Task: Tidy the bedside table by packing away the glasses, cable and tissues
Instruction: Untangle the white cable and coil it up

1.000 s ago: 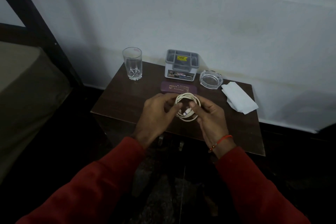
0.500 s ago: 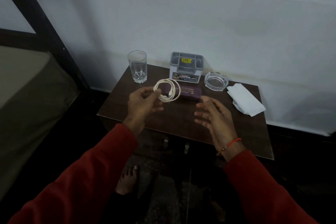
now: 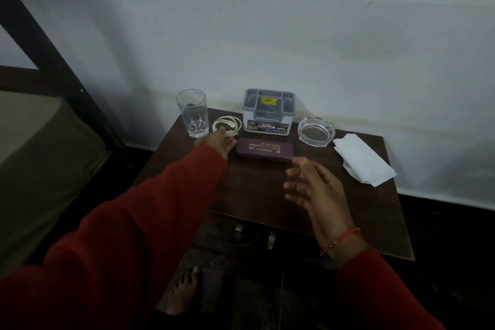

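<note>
A coiled white cable (image 3: pixel 227 124) lies flat on the dark wooden bedside table (image 3: pixel 361 211), between a drinking glass and a grey organiser box (image 3: pixel 268 112). My left hand (image 3: pixel 218 142) reaches to the coil, fingers spread and fingertips touching its near edge. A closed purple glasses case (image 3: pixel 263 150) sits just right of that hand, in front of the box. White folded tissues (image 3: pixel 364 162) rest at the table's right edge. My right hand (image 3: pixel 313 187) hovers open and holding nothing over the table's front, just short of the case.
An empty drinking glass (image 3: pixel 192 114) stands at the back left corner, close to the cable. A glass ashtray (image 3: pixel 316 131) sits right of the box. The wall runs directly behind the table, with a bed (image 3: pixel 40 158) to the left. My bare foot (image 3: pixel 184 292) is below.
Both hands held the coil at first. My left hand then carried it alone to the back left and laid it beside the glass. My right hand let go and stayed open.
</note>
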`<action>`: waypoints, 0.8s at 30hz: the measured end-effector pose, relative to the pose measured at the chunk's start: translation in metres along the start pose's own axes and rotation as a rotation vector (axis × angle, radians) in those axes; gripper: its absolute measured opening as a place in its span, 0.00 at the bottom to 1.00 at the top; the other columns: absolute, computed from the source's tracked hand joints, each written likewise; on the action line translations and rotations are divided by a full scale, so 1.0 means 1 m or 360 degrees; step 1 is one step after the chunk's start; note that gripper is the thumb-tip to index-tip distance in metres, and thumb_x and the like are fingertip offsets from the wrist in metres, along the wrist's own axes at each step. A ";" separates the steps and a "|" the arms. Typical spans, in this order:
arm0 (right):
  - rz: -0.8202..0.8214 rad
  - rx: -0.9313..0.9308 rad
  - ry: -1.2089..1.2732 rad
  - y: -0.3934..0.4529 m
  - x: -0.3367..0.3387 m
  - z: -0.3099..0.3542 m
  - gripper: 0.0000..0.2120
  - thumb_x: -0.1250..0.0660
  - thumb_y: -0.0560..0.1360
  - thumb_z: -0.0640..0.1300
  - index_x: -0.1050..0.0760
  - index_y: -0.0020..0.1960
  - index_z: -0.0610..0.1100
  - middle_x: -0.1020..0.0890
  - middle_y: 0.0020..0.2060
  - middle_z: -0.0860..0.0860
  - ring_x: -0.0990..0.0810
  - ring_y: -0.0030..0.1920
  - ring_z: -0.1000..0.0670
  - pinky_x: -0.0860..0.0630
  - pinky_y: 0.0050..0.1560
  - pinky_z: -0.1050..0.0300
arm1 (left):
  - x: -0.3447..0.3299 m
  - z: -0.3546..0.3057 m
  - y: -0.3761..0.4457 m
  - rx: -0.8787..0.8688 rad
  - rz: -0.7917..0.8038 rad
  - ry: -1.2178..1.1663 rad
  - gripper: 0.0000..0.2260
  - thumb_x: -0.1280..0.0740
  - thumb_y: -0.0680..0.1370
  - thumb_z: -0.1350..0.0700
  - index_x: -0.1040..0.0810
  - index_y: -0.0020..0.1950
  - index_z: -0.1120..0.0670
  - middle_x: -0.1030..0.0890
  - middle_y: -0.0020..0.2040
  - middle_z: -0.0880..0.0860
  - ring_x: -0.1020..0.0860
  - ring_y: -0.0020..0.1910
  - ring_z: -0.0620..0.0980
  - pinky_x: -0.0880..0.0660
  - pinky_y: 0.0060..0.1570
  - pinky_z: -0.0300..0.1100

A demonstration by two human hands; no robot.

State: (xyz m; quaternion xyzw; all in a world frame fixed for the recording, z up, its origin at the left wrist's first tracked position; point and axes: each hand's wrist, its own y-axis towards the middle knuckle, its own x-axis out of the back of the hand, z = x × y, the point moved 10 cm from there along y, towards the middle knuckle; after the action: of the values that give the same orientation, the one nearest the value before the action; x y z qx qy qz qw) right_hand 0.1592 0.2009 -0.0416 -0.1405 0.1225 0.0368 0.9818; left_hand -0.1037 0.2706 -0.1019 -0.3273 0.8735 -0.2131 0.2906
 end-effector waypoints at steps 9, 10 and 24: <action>-0.0053 -0.0004 0.0008 0.006 0.015 0.004 0.09 0.33 0.79 0.50 0.17 0.52 0.47 0.15 0.41 0.49 0.18 0.39 0.49 0.21 0.39 0.54 | -0.007 -0.010 0.031 -0.0012 0.0049 0.0443 0.18 0.49 0.86 0.60 0.34 0.75 0.64 0.22 0.55 0.53 0.22 0.48 0.43 0.28 0.43 0.32; -0.0053 -0.0007 0.0011 0.006 0.014 0.004 0.10 0.33 0.79 0.50 0.17 0.53 0.47 0.15 0.41 0.49 0.18 0.39 0.49 0.21 0.39 0.54 | -0.003 -0.009 0.037 -0.0010 0.0012 0.0475 0.16 0.48 0.86 0.62 0.31 0.72 0.65 0.24 0.50 0.50 0.25 0.44 0.38 0.30 0.41 0.27; -0.0066 0.0033 0.0074 0.003 0.008 0.006 0.08 0.37 0.81 0.40 0.20 0.56 0.45 0.17 0.43 0.47 0.19 0.37 0.49 0.22 0.38 0.56 | 0.004 -0.028 -0.047 -0.0911 -0.0138 0.1409 0.14 0.36 0.78 0.66 0.19 0.63 0.61 0.16 0.59 0.59 0.19 0.61 0.56 0.28 0.67 0.44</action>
State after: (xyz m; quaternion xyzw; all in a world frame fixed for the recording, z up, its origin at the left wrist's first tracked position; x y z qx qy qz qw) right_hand 0.1679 0.2055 -0.0382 -0.1338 0.1428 0.0117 0.9806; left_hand -0.1030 0.2398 -0.0565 -0.3081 0.9215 -0.0958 -0.2162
